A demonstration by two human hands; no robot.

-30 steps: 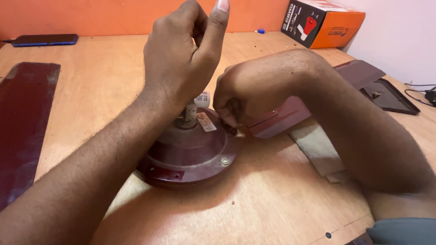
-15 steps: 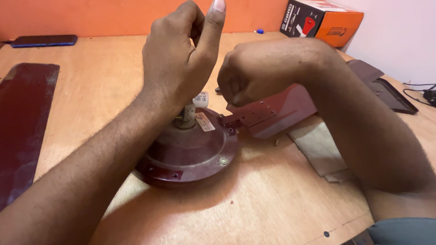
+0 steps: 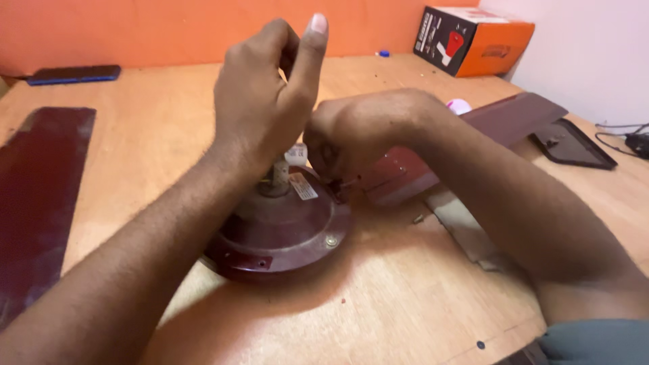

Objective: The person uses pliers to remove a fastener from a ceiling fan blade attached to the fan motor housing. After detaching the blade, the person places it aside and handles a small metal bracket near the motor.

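Round dark-red metal ceiling-fan motor housing [image 3: 280, 230] flat on the wooden table [image 3: 378, 297], likely heavy and rigid, best gripped by its rim; left hand [image 3: 267, 101] curled above the central shaft, right hand [image 3: 351, 135] fingers pinching at the dark-red blade [image 3: 500, 122] bracket.

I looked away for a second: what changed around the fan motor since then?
The right hand lifted slightly, swinging the blade end up at the fan motor rim. The left hand stayed raised above the shaft; motor and loose blade stayed put.
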